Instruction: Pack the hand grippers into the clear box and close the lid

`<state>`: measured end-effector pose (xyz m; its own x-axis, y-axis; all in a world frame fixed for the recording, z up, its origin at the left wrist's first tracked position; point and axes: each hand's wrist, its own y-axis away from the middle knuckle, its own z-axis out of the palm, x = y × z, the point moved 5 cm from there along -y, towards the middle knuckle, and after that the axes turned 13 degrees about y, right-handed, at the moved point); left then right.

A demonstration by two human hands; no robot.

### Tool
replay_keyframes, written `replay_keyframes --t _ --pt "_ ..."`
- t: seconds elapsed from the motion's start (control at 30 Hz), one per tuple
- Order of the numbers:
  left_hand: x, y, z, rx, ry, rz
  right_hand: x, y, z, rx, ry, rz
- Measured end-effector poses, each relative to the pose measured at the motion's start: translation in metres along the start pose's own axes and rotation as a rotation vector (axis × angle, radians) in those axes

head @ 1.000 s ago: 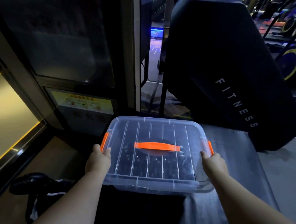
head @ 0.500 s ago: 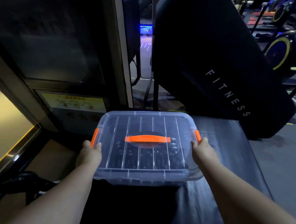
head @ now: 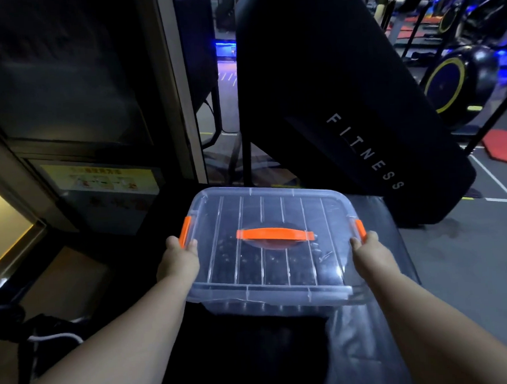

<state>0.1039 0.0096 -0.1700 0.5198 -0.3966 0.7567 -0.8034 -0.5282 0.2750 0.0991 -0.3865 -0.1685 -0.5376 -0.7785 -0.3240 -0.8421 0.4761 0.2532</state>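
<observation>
Shifted right: clear box [head: 271, 306] | long axis left-right | lid [head: 249, 215] closed

Two bare forearms [head: 122, 345] — stout, smooth, rounded

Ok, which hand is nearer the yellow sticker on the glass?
Left. The left hand grips the box by its left end, below the sticker; the right hand grips the opposite end.

Clear box [head: 252, 290] carried forward, rightward (slightly)
</observation>
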Motion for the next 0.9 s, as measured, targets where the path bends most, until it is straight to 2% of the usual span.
replay_keyframes --t 0.2,0.57,0.7,0.9 --pt "0.019 0.017 0.032 -0.038 -0.034 0.041 0.038 -0.016 -0.011 0.023 0.038 0.057" --pt "0.016 0.017 0.032 -0.062 -0.056 0.071 0.045 -0.005 -0.017 -0.052 0.117 0.086" --pt "0.017 0.018 0.028 -0.078 -0.17 0.069 0.048 0.013 -0.027 -0.07 0.189 0.134" --pt "0.026 0.03 0.002 -0.131 -0.15 0.011 0.025 0.039 -0.057 -0.002 0.25 0.025"
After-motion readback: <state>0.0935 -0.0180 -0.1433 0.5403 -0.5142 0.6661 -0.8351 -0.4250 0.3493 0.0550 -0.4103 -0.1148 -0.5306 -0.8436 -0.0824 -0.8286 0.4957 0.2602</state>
